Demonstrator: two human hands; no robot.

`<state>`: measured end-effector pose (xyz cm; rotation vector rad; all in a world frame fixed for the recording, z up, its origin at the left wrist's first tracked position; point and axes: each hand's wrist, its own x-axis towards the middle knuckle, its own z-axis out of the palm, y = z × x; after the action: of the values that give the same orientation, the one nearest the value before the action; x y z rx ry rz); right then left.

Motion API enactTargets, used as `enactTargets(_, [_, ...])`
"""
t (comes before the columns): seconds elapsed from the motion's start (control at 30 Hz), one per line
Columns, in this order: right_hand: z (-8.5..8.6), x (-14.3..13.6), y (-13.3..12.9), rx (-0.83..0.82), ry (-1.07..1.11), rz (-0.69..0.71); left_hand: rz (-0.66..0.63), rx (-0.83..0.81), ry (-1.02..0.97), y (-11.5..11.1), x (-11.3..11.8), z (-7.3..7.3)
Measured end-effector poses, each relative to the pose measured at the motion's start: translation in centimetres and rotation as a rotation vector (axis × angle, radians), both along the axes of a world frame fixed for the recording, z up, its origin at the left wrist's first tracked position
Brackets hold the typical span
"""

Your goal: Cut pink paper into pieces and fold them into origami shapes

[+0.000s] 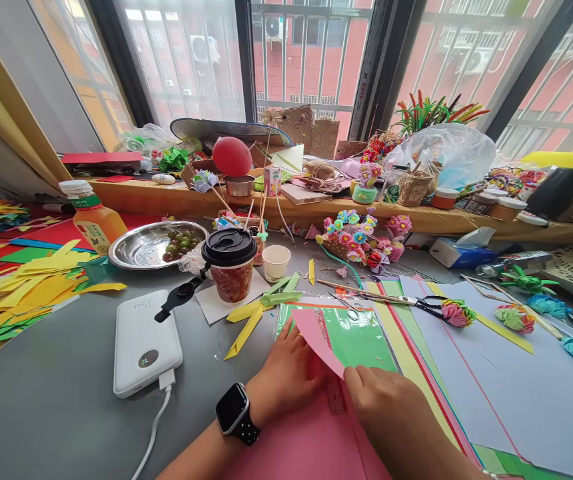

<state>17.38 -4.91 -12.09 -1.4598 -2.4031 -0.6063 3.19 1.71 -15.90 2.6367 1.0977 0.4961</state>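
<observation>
A large sheet of pink paper (296, 447) lies on the desk in front of me. Across it runs a narrow pinkish strip that looks like a ruler (336, 399). My left hand (289, 370), with a smartwatch (236, 412) on its wrist, presses down flat with fingers stretched beside this strip; part of the strip is under the hand or paper. Between thumb and fingers, my right hand (381, 400) pinches the paper's raised edge (319, 340), which curls up over the ruler. Underneath sits a green sheet in a clear sleeve (361, 337).
On the left are a white power bank (146, 347), a lidded coffee cup (230, 273), a metal plate (126, 250) with grapes and a juice bottle (94, 220). Scissors (429, 307) lie on stacked paper (496, 373) at right. A paper cup (276, 263) and folded yellow strips (244, 330) stand nearer.
</observation>
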Motion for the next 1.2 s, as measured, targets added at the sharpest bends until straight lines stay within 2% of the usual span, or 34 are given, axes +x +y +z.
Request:
enactTargets(0.1, [-0.6, -0.9, -0.1, 0.098, 0.051, 0.049, -0.032, 0.015, 0.007, 0.1, 0.4, 0.0])
enactTargets(0.2, [-0.7, -0.7, 0.0, 0.089, 0.076, 0.01, -0.06, 0.026, 0.005, 0.2, 0.5, 0.0])
enactTargets(0.33, [0.0, 1.5, 0.5, -0.16, 0.133, -0.035, -0.031, 0.035, 0.019, 0.2, 0.0, -0.1])
enactTargets(0.43, [0.3, 3.7, 1.3, -0.392, 0.379, -0.165, 0.0, 0.034, 0.085, 0.2, -0.3, -0.3])
enactTargets(0.5, [0.1, 5.0, 1.8, -0.536, 0.542, -0.203, 0.018, 0.039, 0.12, 0.2, -0.3, -0.6])
enactTargets(0.63, [-1.3, 6.6, 1.9, -0.767, 0.886, -0.226, 0.025, 0.042, 0.177, 0.2, -0.2, -0.9])
enactTargets(0.83, [-4.1, 7.2, 1.0, -0.779, 1.168, -0.303, 0.017, 0.022, 0.248, -0.3, -0.2, -0.5])
enactTargets(1.0, [-4.7, 7.0, 1.0, -0.807, 1.258, -0.3, -0.007, 0.026, 0.295, -1.5, 0.0, 0.0])
enactTargets(1.2, [-5.3, 7.0, 2.2, -0.764, 1.305, -0.284, -0.048, 0.039, 0.308, -2.2, 0.4, 0.4])
